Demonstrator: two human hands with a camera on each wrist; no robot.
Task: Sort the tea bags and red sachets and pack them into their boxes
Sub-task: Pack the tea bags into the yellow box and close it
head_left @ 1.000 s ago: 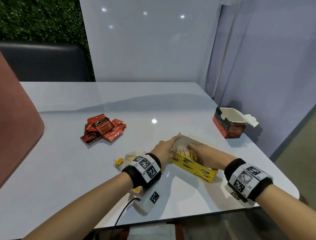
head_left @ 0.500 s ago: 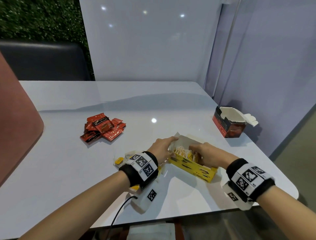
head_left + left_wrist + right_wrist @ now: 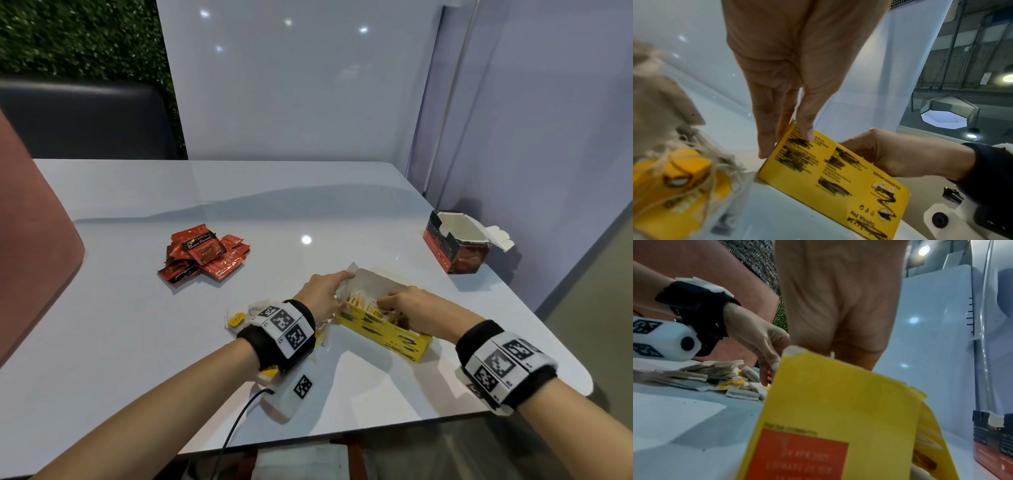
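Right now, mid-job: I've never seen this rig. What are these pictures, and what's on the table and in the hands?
No machine: a person's bare hands, with cameras on the head and each wrist. The head view looks down at the table; the wrist views look along each hand. The left hand grips the end of the open yellow box; the right hand reaches into it among packed tea bags, grip hidden. Loose tea bags lie just left of the box, red sachets farther left, the open red box far right.

Fingertips of right hand [image 3: 411, 310] hidden inside open yellow cardboard box [image 3: 383, 334], pale paper tea bags [image 3: 257, 306] mostly covered under left hand [image 3: 320, 291] wrist
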